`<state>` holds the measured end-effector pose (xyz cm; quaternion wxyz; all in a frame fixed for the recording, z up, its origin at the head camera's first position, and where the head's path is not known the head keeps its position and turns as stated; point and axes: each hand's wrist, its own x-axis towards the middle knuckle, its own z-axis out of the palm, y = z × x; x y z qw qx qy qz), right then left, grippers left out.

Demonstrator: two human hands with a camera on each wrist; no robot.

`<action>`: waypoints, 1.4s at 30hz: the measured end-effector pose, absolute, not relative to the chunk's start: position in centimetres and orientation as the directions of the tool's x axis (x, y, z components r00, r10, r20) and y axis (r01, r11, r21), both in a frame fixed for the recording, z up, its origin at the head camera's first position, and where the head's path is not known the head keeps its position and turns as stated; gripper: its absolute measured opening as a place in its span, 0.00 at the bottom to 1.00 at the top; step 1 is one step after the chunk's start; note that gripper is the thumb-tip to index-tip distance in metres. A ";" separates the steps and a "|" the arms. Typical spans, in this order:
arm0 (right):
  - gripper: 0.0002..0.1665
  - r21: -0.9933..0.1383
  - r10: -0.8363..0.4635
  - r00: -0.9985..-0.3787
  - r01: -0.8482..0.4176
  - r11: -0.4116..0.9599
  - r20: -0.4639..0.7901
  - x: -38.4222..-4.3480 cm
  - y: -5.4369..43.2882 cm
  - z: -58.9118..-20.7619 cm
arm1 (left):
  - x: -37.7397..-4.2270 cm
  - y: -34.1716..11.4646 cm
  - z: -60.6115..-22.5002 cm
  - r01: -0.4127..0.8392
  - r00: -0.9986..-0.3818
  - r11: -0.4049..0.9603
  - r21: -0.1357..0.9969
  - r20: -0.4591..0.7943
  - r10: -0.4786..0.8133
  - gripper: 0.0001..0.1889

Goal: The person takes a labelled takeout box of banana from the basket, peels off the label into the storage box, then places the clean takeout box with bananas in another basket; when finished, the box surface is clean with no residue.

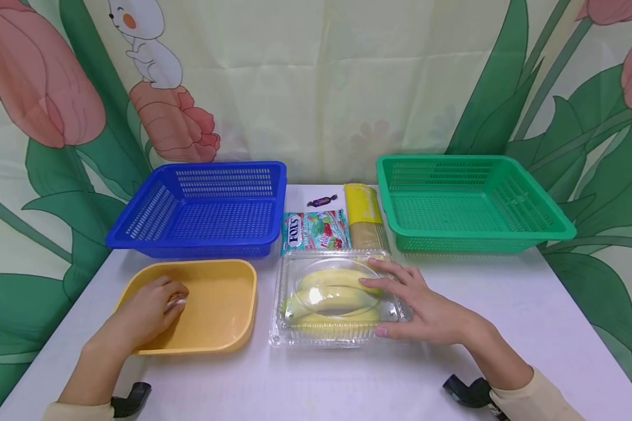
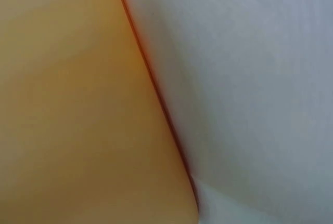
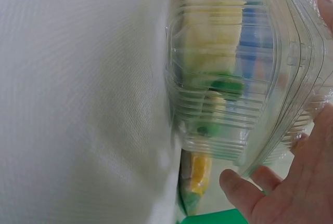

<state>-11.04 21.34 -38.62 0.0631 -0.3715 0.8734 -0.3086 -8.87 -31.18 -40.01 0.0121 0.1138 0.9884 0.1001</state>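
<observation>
My left hand (image 1: pixel 150 310) is inside the yellow basin (image 1: pixel 218 304), its curled fingers holding a small, shiny wrapped piece (image 1: pixel 177 300), mostly hidden by the hand. A clear plastic clamshell box (image 1: pixel 284 327) with yellow bananas (image 1: pixel 332 298) inside stands at the middle of the table. Over the box's right side my right hand (image 1: pixel 426 307) spreads its fingers, fingertips on the lid and thumb by the front edge. The right wrist view shows the box's ribbed side (image 3: pixel 223 99) close up, with fingers along its rim. The left wrist view shows only basin and tablecloth.
Behind the box lie a blue FOX'S candy bag (image 1: pixel 316 230), a small purple wrapped candy (image 1: pixel 322 201) and a yellow-topped pack (image 1: pixel 365 216). A blue basket (image 1: pixel 195 248) stands back left, a green basket (image 1: pixel 479 242) back right. A printed cloth (image 1: pixel 295 105) hangs behind the table.
</observation>
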 end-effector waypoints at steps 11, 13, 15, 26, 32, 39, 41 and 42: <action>0.42 -0.594 -0.689 -0.717 -0.602 0.533 0.108 -11.0 21.3 -38.6 | -9.3 -32.0 -39.5 0.211 -0.972 0.930 0.300 -0.032 0.231 0.15; 0.42 -0.594 -0.687 -0.717 -0.603 0.532 0.113 -11.1 21.3 -38.6 | -9.8 -31.9 -39.2 0.220 -0.970 0.928 0.302 -0.035 0.241 0.12; 0.42 -0.595 -0.687 -0.717 -0.605 0.529 0.118 -11.1 21.4 -38.6 | -10.2 -31.7 -39.0 0.230 -0.967 0.929 0.292 -0.039 0.252 0.08; 0.42 -0.595 -0.691 -0.716 -0.600 0.535 0.101 -11.1 21.3 -38.3 | -10.3 -31.4 -39.2 0.196 -0.975 0.946 0.258 -0.050 0.216 0.12; 0.42 -0.596 -0.698 -0.710 -0.601 0.532 0.093 -11.2 21.1 -38.3 | -9.5 -31.9 -39.6 0.186 -0.973 0.946 0.267 -0.084 0.215 0.16; 0.43 -0.602 -0.691 -0.717 -0.592 0.537 0.088 -11.2 21.3 -38.2 | -9.4 -31.7 -39.3 0.174 -0.970 0.946 0.273 -0.116 0.212 0.25; 0.43 -0.602 -0.691 -0.717 -0.593 0.535 0.091 -11.2 21.3 -38.3 | -9.4 -31.4 -39.2 0.160 -0.971 0.951 0.264 -0.130 0.199 0.27; 0.43 -0.602 -0.692 -0.716 -0.594 0.533 0.093 -11.2 21.3 -38.3 | -9.3 -31.3 -39.0 0.148 -0.972 0.953 0.263 -0.141 0.190 0.29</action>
